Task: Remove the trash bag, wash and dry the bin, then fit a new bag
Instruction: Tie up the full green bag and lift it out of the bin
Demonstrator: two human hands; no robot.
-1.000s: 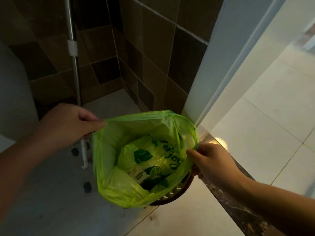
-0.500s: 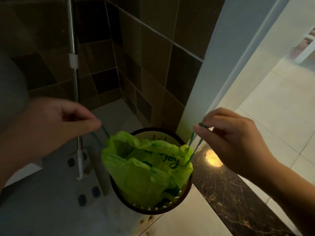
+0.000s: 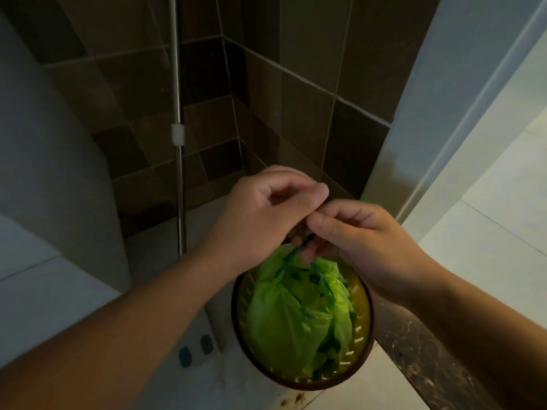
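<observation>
From my feed, a metal pole (image 3: 178,173) stands upright at 11 o'clock, with a white clip (image 3: 178,134) fitted partway up it. Behind it, from 10 to 1 o'clock, I see dark wall tiles (image 3: 296,69) meeting in a corner. A white fixture (image 3: 53,173) fills the frame at 9 o'clock; I cannot tell what it is. At 2 o'clock a pale door frame (image 3: 438,113) runs diagonally. Beyond it, at 3 o'clock, lies light floor tile (image 3: 488,226). A dark marble threshold (image 3: 429,359) runs to 5 o'clock. Two dark slots (image 3: 195,349) show in a flat pale plate on the floor at 7 o'clock.
</observation>
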